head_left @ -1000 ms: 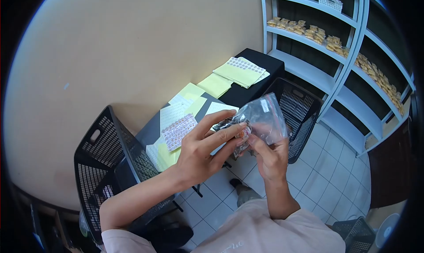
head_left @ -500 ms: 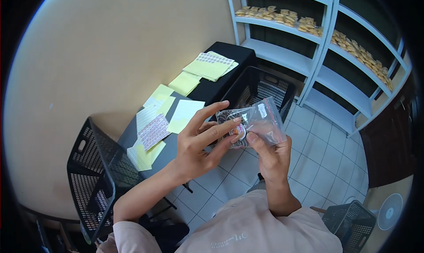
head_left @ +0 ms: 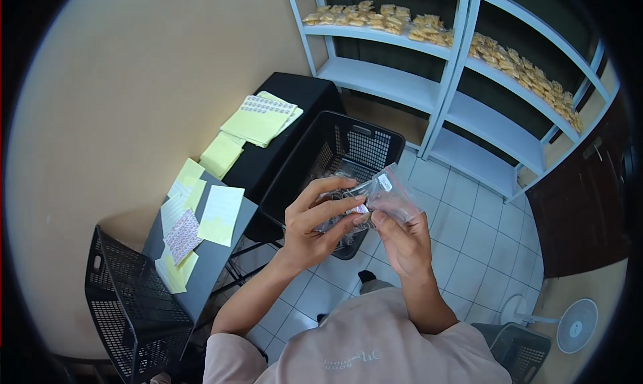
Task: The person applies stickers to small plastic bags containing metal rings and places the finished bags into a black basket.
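A clear zip-lock bag (head_left: 395,195) with a pink seal strip and a small white label is held between my two hands, above a black crate. My right hand (head_left: 407,242) grips its lower right side, thumb on the front. My left hand (head_left: 315,220) is on the bag's left part, with fingers and thumb pressed against a small colourful sticker (head_left: 361,208). Dark contents show through the plastic but are mostly hidden by my fingers.
The black crate (head_left: 274,193) has clear packets inside. Sticker sheets (head_left: 184,237) and yellow backing papers (head_left: 261,123) lie on a grey table (head_left: 231,233) and a black-covered table (head_left: 301,89). Shelves (head_left: 382,83) hold yellowish bags (head_left: 355,16). Another crate (head_left: 127,303) and a fan (head_left: 577,325) stand nearby.
My view has shifted, and my hands with the bag are now over the black crate. My left fingers have closed further over the sticker, covering more of it.
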{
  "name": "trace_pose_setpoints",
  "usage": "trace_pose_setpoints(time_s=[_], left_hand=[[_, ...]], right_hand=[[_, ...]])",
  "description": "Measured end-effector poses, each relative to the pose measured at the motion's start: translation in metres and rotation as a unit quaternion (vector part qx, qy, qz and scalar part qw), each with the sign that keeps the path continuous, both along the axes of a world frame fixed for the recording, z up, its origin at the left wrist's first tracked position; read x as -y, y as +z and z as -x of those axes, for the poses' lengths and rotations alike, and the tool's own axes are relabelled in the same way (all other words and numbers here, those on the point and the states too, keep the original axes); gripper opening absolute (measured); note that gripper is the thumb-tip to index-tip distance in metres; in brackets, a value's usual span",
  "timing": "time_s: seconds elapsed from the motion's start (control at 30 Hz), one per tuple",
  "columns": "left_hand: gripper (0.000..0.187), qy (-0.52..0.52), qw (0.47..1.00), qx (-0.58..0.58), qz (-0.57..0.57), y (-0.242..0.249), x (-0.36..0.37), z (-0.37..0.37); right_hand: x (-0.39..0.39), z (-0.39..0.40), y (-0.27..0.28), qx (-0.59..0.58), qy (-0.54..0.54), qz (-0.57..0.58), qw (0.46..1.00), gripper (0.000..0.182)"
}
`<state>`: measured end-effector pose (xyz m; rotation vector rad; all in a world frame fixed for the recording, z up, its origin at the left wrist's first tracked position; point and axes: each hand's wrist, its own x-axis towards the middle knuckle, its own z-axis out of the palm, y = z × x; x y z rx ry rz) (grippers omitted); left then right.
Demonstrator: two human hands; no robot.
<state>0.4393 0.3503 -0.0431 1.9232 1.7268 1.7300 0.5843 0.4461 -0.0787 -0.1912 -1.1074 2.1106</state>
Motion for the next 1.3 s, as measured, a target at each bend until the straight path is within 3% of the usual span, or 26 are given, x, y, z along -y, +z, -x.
trace_pose_setpoints(time_s=[0.07,0.3,0.37,0.5,0.57,0.67,0.87,1.1,1.17,1.3], left_hand=[[0.033,-0.024,0.998,0.06,0.018,-0.009,-0.014,-0.004],[0.03,0.008,0.996,0.089,0.021,-0.031,-0.033,0.001],[0.03,0.005,0.976,0.218,0.018,-0.034,-0.034,-0.001],[0.032,0.011,0.987,0.156,0.029,-0.033,-0.03,0.009],[0.032,0.028,0.999,0.043,0.012,-0.029,-0.028,0.015],[0.032,0.056,0.998,0.027,-0.006,-0.029,-0.024,0.017],[0.027,0.079,0.994,0.08,0.016,-0.032,-0.014,0.017],[0.028,0.113,0.987,0.099,0.051,-0.034,-0.005,0.01],[0.027,0.086,0.98,0.17,0.059,-0.04,-0.004,0.01],[0.026,0.078,0.977,0.19,0.05,-0.043,-0.003,0.003]], right_hand=[[-0.017,-0.005,-0.008,0.026,-0.006,-0.032,0.999,0.023],[-0.04,0.004,-0.003,0.056,0.004,-0.025,0.998,0.022],[-0.044,0.007,-0.003,0.078,-0.007,-0.013,0.997,0.024],[-0.054,0.011,-0.004,0.123,0.039,-0.048,0.99,0.021],[-0.057,0.017,-0.004,0.14,0.027,-0.101,0.985,0.018],[-0.058,0.026,-0.008,0.105,0.084,-0.045,0.99,0.015],[-0.055,0.035,-0.027,0.053,0.154,0.056,0.985,0.019],[-0.055,0.038,-0.023,0.053,0.168,0.03,0.984,0.018],[-0.057,0.038,-0.023,0.067,0.174,-0.002,0.983,0.017],[-0.062,0.035,-0.026,0.059,0.2,-0.026,0.978,0.015]])
